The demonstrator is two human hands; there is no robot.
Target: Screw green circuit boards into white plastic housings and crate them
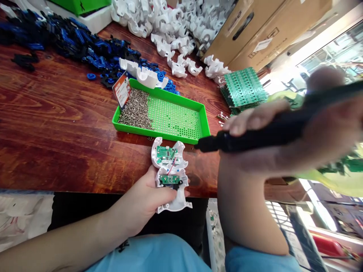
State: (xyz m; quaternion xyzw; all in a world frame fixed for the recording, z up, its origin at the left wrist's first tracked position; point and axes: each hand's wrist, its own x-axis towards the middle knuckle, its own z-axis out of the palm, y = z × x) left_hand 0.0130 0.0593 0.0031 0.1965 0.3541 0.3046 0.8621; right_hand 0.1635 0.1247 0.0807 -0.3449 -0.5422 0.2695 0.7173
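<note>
My left hand (pixel 150 192) grips a white plastic housing half (pixel 178 198) at the table's front edge, thumb across its lower part. Inside the housing sit an upper green circuit board (pixel 164 153) and a smaller lower green board (pixel 169 179), with thin red wires between them. My right hand (pixel 272 147), blurred, is closed around a black electric screwdriver (pixel 252 134) held nearly level. Its tip points left, above the near right corner of a green tray (pixel 160 134), apart from the housing. Small screws (pixel 136 109) are heaped in the tray's left part.
Behind the tray lie blue and black plastic parts (pixel 99 56) and a large pile of white housings (pixel 170 26). A stack of green circuit boards (pixel 244 88) stands to the right, before a cardboard box (pixel 255 30). A green bin (pixel 79 5) is at the back left.
</note>
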